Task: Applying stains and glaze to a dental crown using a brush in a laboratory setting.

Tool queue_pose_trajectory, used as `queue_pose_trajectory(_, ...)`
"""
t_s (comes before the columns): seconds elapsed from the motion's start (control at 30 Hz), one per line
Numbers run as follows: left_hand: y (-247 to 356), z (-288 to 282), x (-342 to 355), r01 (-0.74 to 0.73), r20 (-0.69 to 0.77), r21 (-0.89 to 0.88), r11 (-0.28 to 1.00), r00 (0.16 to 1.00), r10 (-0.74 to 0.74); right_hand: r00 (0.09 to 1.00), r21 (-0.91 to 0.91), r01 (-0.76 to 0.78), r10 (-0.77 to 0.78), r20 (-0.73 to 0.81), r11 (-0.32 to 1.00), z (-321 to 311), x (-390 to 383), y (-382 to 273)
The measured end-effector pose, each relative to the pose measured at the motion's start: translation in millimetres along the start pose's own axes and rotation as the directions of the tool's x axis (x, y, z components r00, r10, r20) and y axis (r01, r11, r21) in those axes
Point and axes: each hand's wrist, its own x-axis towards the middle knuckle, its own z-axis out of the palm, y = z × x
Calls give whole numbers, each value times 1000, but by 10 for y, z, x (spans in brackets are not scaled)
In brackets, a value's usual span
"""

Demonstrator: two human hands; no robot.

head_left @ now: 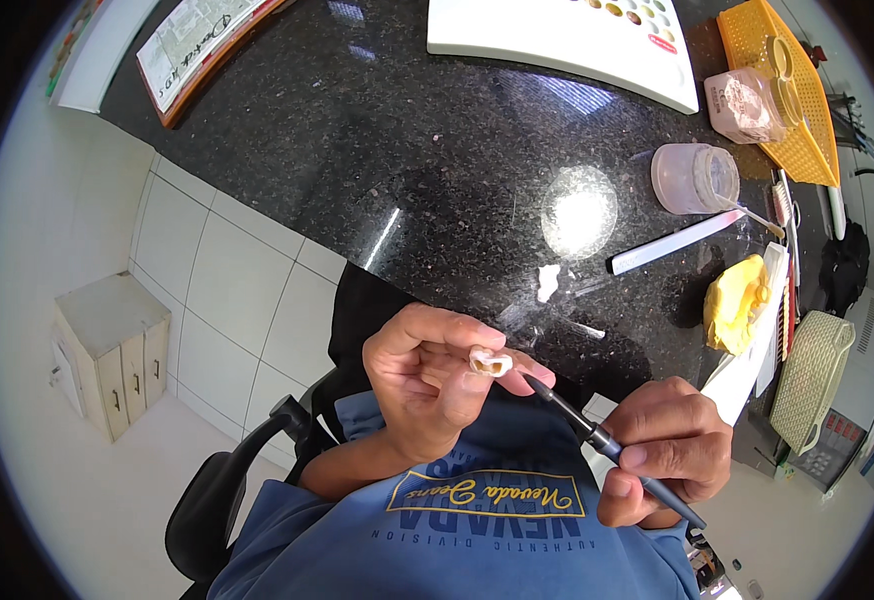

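Note:
Between the thumb and fingers of my left hand (432, 375) is a small white tooth-shaped piece (490, 362) with a tan-brown hollow facing up. My right hand (669, 445) grips a dark grey pen-shaped tool (597, 435) with a black tapered tip. That tip points at the fingertips of my left hand, just right of the small piece; whether it touches them I cannot tell. Both hands are over my lap, at the near edge of the dark speckled countertop (407, 150). A small heap of white powder (548, 283) lies on the countertop beyond them.
On the right are a blue-white flat-handled tool (672, 243), a translucent jar (687, 180), a jar of pink powder (742, 105), a crumpled yellow cloth (734, 305) and a yellow basket (807, 110). A white palette-like board (557, 35) stands at the back, a framed sheet (192, 60) far left.

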Motion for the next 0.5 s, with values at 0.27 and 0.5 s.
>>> queue_pose_trajectory(0.27,11,6,5,-1,-5,29,1000,1000,1,999,-21,17,-16,35,1000,-7,20,17)
queue_pose_trajectory(0.5,-9,-40,0,-17,36,-34,999,999,18,998,-30,23,-21,52,999,-11,25,23)
